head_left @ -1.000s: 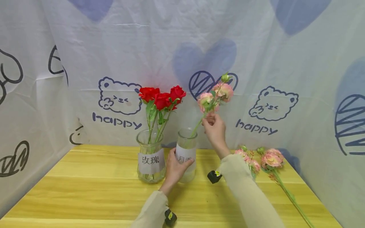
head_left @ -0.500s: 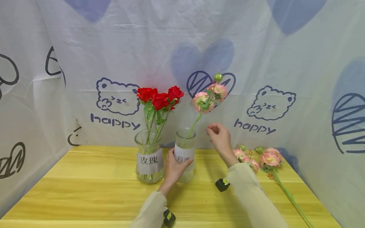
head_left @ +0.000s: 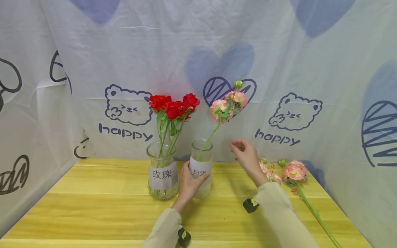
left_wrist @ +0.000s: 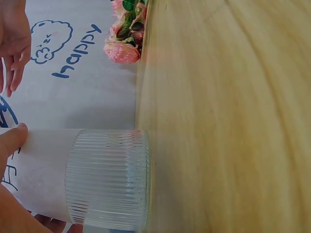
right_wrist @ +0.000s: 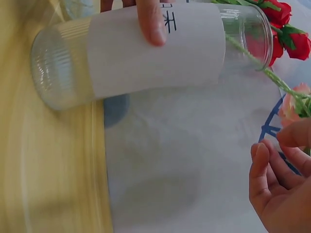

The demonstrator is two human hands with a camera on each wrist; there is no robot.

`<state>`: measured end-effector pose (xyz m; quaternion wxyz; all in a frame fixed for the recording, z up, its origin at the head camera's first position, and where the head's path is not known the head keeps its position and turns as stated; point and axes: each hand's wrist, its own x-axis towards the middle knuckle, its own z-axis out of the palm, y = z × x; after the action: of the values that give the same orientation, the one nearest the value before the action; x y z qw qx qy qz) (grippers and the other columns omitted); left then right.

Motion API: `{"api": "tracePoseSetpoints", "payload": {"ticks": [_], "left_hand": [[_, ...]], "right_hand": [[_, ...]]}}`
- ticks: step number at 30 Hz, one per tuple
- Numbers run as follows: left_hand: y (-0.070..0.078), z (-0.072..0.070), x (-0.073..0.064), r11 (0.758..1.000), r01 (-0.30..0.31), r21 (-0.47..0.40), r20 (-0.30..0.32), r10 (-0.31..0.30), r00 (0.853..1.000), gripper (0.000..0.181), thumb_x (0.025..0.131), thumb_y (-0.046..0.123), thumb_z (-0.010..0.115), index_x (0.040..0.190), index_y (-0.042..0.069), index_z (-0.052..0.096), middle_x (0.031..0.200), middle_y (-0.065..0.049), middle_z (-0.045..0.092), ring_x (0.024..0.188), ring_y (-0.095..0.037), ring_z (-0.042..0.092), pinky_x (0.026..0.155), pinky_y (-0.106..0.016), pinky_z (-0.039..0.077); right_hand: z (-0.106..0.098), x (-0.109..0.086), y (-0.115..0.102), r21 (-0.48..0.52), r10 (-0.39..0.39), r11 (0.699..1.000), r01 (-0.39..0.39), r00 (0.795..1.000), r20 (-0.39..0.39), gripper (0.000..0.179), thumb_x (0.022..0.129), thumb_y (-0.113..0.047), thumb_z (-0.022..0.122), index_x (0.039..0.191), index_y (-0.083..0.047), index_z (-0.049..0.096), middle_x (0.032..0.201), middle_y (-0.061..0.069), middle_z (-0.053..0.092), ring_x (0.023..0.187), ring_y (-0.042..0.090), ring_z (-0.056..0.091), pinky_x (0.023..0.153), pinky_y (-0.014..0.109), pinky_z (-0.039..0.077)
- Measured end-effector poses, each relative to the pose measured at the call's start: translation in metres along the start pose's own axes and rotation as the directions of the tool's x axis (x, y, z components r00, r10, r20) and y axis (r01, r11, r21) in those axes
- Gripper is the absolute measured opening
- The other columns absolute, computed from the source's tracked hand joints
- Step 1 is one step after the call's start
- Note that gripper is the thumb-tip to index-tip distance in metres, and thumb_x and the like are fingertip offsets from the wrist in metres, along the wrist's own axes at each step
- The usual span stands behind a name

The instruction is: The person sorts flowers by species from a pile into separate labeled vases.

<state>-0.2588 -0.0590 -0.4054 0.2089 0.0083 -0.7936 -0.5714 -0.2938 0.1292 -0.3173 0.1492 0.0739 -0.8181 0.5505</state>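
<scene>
My left hand (head_left: 190, 182) grips a glass vase (head_left: 202, 151) with a white paper label, thumb on the front and fingers round the side. The vase stands upright; its ribbed lower part shows in the left wrist view. A pink flower stem (head_left: 214, 132) leans right out of its mouth, bearing pink blooms (head_left: 219, 109) and a green bud. To the right, apart from vase and stem, my right hand (head_left: 246, 156) hovers above the table with loosely bent fingers and nothing in them. In the right wrist view the same hand (right_wrist: 286, 179) appears below the pink bloom.
A wider labelled glass vase (head_left: 162, 193) with several red roses (head_left: 174, 109) stands just left of the held vase. More pink flowers (head_left: 294, 171) lie on the right of the wooden table (head_left: 93, 206), one long stem reaching the front edge. A printed cloth (head_left: 173, 41) hangs behind.
My right hand has let go of the pink flower stem and moved right and down from it. The stem now leans in the vase by itself. My left hand stays on the vase.
</scene>
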Motion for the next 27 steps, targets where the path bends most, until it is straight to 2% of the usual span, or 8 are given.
{"api": "tracePoseSetpoints", "payload": {"ticks": [5,12,19,24,27], "left_hand": [[0.000,0.000,0.000,1.000,0.002,0.005,0.001,-0.002,1.000,0.078,0.072,0.021,0.085,0.132,-0.005,0.043,0.117,-0.023,0.054,0.107,-0.038,0.052,0.095,-0.054,0.045],[0.000,0.000,0.000,1.000,0.011,0.000,0.009,-0.011,1.000,0.078,0.073,0.020,0.084,0.133,-0.005,0.042,0.119,-0.023,0.052,0.108,-0.038,0.052,0.096,-0.054,0.044],[-0.001,-0.001,0.001,1.000,0.007,-0.002,-0.002,-0.007,1.000,0.078,0.073,0.020,0.084,0.133,-0.006,0.041,0.119,-0.023,0.052,0.109,-0.038,0.052,0.096,-0.054,0.044],[-0.001,-0.001,0.000,1.000,0.007,-0.011,0.009,-0.007,1.000,0.078,0.073,0.020,0.084,0.133,-0.006,0.041,0.119,-0.024,0.052,0.108,-0.038,0.052,0.096,-0.054,0.044],[0.000,0.000,0.000,1.000,0.007,-0.008,0.013,-0.007,1.000,0.079,0.073,0.020,0.084,0.133,-0.006,0.041,0.120,-0.024,0.052,0.109,-0.039,0.052,0.097,-0.054,0.044]], "right_hand": [[-0.008,-0.003,0.008,0.005,-0.002,1.000,0.002,0.999,0.036,0.024,0.096,-0.010,0.058,0.117,0.002,0.058,0.111,0.019,0.063,0.098,0.028,0.061,0.075,0.041,0.057],[-0.024,-0.007,0.016,-0.034,0.015,0.999,-0.013,0.998,0.068,0.028,0.098,-0.014,0.057,0.121,0.002,0.057,0.112,0.020,0.063,0.100,0.032,0.059,0.069,0.026,0.055],[-0.033,-0.013,0.029,-0.019,0.026,1.000,-0.025,0.997,0.070,0.030,0.098,-0.015,0.057,0.121,0.004,0.057,0.114,0.024,0.062,0.099,0.032,0.059,0.074,0.035,0.056],[-0.039,-0.022,0.041,-0.020,0.104,0.994,-0.103,0.993,0.051,0.033,0.099,-0.020,0.056,0.124,0.002,0.055,0.114,0.021,0.061,0.092,0.026,0.060,0.066,0.025,0.053],[-0.046,-0.027,0.049,-0.017,0.149,0.989,-0.149,0.989,0.021,0.036,0.099,-0.022,0.055,0.127,0.001,0.054,0.116,0.021,0.061,0.094,0.031,0.059,0.066,0.024,0.052]]}}
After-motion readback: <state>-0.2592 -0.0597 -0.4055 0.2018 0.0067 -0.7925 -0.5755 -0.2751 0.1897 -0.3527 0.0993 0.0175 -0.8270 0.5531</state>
